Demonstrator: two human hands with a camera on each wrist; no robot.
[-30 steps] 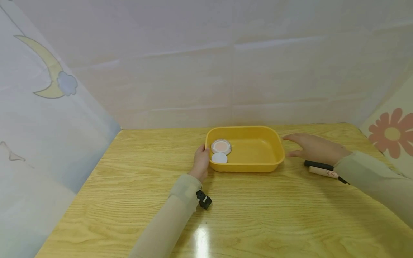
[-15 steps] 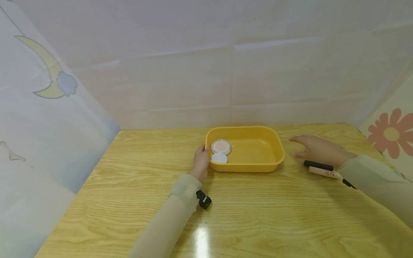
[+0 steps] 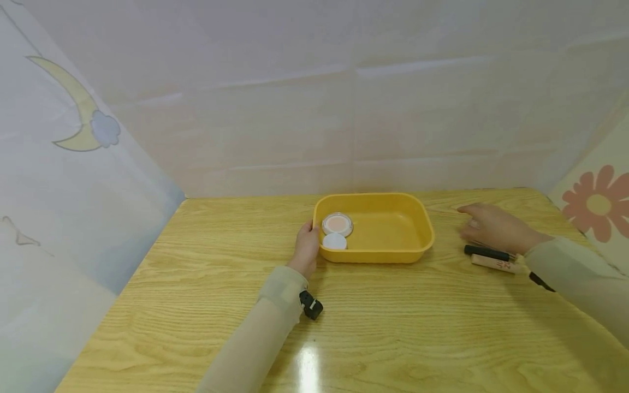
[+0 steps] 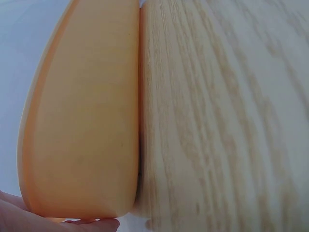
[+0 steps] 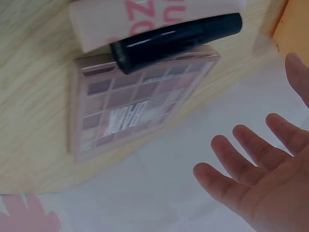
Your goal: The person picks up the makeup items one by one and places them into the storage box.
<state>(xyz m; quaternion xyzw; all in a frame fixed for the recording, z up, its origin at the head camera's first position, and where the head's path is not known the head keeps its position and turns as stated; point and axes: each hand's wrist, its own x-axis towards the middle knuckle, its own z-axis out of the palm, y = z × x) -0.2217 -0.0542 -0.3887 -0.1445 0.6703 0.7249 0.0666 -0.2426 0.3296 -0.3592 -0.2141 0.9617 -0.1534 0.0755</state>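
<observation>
Plastic seems to form the yellow tray point(image 3: 388, 225), which should handle as light and fairly stiff; its end walls, just under the rim, look the surest hold, with the tray level so its loose pieces do not slide. The flat palette point(image 5: 140, 99), well right of the tray, is probably light, rigid, slick on its face and fragile inside, so opposite edges suit it best.

On the left end wall of the tray, the grip of the left hand point(image 3: 306, 246) is clamped. To the right of the tray, the grip of the right hand point(image 3: 498, 229) is apart, fingers spread around nothing.

The tray, round-cornered and glossy, sits on the wood-grained tabletop point(image 3: 413, 327). Within its left end lie a clear-rimmed compact point(image 3: 338, 224) with a peach centre and a plain white disc point(image 3: 334, 241). The palette shows mauve and pink squares under pale print; beside it, right of the tray, are a shiny black tube point(image 3: 486, 252) and a lettered pink tube point(image 3: 494, 264).
</observation>
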